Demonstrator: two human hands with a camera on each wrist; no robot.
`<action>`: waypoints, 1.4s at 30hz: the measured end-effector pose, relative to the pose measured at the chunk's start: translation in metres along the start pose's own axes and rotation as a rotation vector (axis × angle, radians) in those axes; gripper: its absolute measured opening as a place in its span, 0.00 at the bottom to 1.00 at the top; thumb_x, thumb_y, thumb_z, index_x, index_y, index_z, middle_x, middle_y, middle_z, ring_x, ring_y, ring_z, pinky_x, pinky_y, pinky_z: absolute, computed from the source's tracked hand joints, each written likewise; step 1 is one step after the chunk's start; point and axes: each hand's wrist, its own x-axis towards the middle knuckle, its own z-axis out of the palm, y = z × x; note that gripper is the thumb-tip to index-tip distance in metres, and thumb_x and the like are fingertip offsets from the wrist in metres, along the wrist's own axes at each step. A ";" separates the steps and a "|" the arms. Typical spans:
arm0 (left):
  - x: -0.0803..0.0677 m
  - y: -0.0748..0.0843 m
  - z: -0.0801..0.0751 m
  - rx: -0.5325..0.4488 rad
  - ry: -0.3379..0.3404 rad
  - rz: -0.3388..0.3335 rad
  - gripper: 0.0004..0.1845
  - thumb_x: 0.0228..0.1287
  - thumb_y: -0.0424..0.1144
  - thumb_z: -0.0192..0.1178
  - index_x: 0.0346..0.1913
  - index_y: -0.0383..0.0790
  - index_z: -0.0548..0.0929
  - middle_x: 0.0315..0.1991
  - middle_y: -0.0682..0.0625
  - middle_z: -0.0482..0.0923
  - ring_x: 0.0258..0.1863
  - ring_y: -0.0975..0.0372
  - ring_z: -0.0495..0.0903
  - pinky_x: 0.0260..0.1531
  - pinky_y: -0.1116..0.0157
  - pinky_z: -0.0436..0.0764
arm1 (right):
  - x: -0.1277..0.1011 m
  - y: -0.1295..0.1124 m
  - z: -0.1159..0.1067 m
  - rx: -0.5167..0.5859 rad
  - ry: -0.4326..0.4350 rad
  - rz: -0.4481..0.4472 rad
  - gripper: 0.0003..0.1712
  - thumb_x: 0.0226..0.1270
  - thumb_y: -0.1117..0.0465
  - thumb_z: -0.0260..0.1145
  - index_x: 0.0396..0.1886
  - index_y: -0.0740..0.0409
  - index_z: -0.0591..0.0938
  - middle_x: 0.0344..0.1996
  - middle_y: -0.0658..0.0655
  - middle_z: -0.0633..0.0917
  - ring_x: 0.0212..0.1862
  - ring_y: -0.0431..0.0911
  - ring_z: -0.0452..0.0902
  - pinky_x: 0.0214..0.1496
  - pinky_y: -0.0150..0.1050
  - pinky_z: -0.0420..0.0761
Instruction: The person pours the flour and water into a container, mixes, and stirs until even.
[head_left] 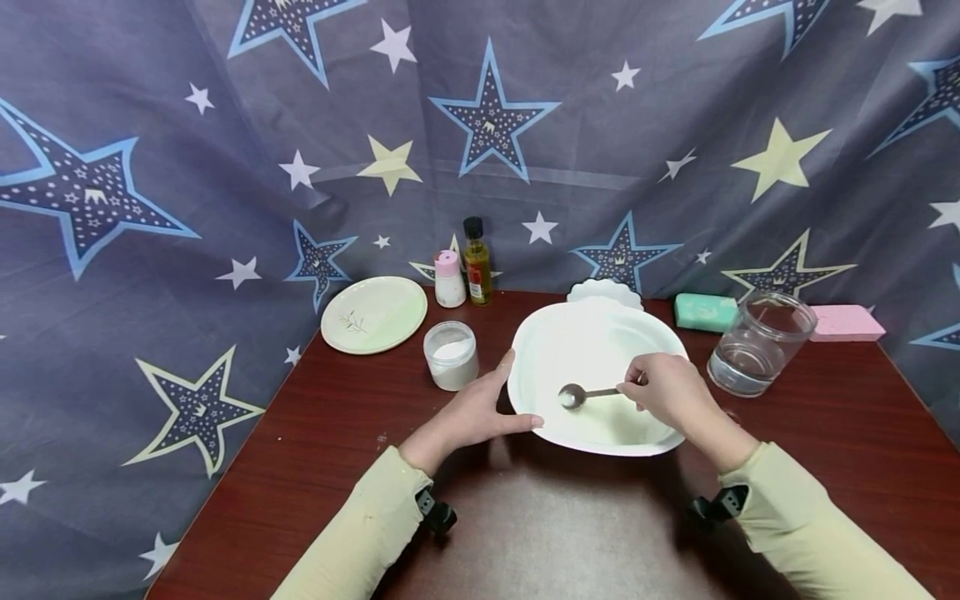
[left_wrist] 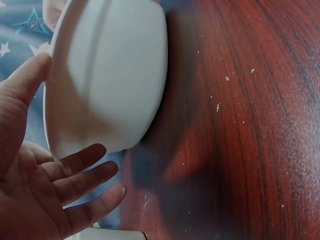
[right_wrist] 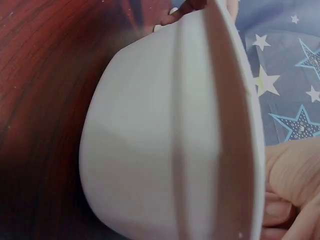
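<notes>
A white oval basin (head_left: 555, 354) stands mid-table with whitish contents. My left hand (head_left: 480, 404) is at its left end, thumb tip on the near rim. In the left wrist view, several fingers (left_wrist: 85, 182) extend, spread and fairly straight, beside the basin's outer wall (left_wrist: 120, 75). My right hand (head_left: 667, 387) reaches over the right rim and pinches the handle of a metal spoon (head_left: 573, 397). Some white powder lies in the spoon's bowl, which is inside the basin. The right wrist view shows curled fingers (right_wrist: 277, 212) behind the basin's rim; there the spoon is hidden.
A jar of white powder (head_left: 452, 357) stands left of the basin. Behind are a plate (head_left: 375, 317), a pink-capped shaker (head_left: 449, 283), an oil bottle (head_left: 477, 265) and a scalloped white dish (head_left: 604, 292). A glass jug of water (head_left: 757, 346), green block (head_left: 705, 312) and pink block (head_left: 847, 323) stand right.
</notes>
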 end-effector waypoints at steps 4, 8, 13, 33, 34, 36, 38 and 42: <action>0.000 -0.001 0.001 -0.011 0.001 0.007 0.61 0.52 0.66 0.67 0.79 0.47 0.42 0.76 0.49 0.51 0.71 0.60 0.58 0.66 0.59 0.64 | 0.001 -0.001 -0.002 -0.067 0.064 0.022 0.08 0.59 0.59 0.69 0.22 0.53 0.83 0.12 0.44 0.77 0.22 0.46 0.72 0.25 0.42 0.68; 0.001 -0.001 0.001 -0.022 -0.001 0.002 0.61 0.52 0.66 0.67 0.79 0.46 0.43 0.76 0.49 0.51 0.71 0.60 0.58 0.65 0.58 0.64 | -0.002 0.005 -0.010 -0.099 0.075 0.045 0.09 0.59 0.60 0.70 0.20 0.53 0.82 0.12 0.45 0.77 0.22 0.48 0.73 0.24 0.42 0.68; 0.001 -0.001 0.000 -0.026 -0.005 -0.007 0.61 0.52 0.65 0.68 0.79 0.47 0.42 0.76 0.48 0.51 0.71 0.60 0.59 0.65 0.58 0.65 | -0.010 0.012 -0.025 -0.120 0.033 0.063 0.10 0.59 0.61 0.70 0.19 0.53 0.82 0.13 0.46 0.78 0.22 0.47 0.73 0.22 0.41 0.68; -0.001 0.002 -0.001 0.004 -0.011 -0.031 0.61 0.52 0.65 0.67 0.79 0.46 0.42 0.76 0.47 0.52 0.72 0.58 0.57 0.66 0.58 0.63 | -0.016 0.001 -0.018 -0.021 -0.157 -0.087 0.12 0.60 0.59 0.71 0.18 0.50 0.80 0.10 0.45 0.76 0.20 0.40 0.69 0.27 0.37 0.69; -0.001 0.002 -0.001 0.005 -0.010 -0.029 0.61 0.52 0.65 0.67 0.79 0.46 0.42 0.76 0.47 0.51 0.72 0.58 0.57 0.66 0.58 0.63 | -0.014 -0.001 -0.014 -0.010 -0.148 -0.089 0.12 0.60 0.58 0.71 0.19 0.50 0.80 0.10 0.45 0.76 0.20 0.39 0.70 0.27 0.37 0.69; -0.001 0.002 -0.001 0.008 -0.009 -0.025 0.61 0.52 0.65 0.67 0.79 0.46 0.42 0.76 0.47 0.51 0.72 0.58 0.57 0.66 0.58 0.63 | -0.010 -0.003 -0.006 0.007 -0.125 -0.092 0.12 0.61 0.59 0.70 0.19 0.50 0.80 0.11 0.45 0.77 0.20 0.39 0.70 0.28 0.37 0.69; -0.001 0.001 -0.001 0.007 -0.006 -0.021 0.61 0.52 0.65 0.67 0.79 0.46 0.42 0.76 0.48 0.51 0.72 0.58 0.57 0.66 0.58 0.63 | -0.006 -0.006 0.001 0.018 -0.101 -0.088 0.12 0.62 0.59 0.70 0.20 0.51 0.80 0.11 0.45 0.77 0.20 0.38 0.71 0.28 0.37 0.69; 0.000 0.001 0.000 0.007 -0.004 -0.015 0.61 0.53 0.64 0.68 0.79 0.46 0.42 0.76 0.48 0.51 0.72 0.58 0.57 0.66 0.58 0.63 | 0.002 -0.013 0.011 0.024 -0.040 -0.057 0.11 0.63 0.59 0.69 0.21 0.53 0.81 0.11 0.44 0.78 0.19 0.39 0.73 0.27 0.38 0.68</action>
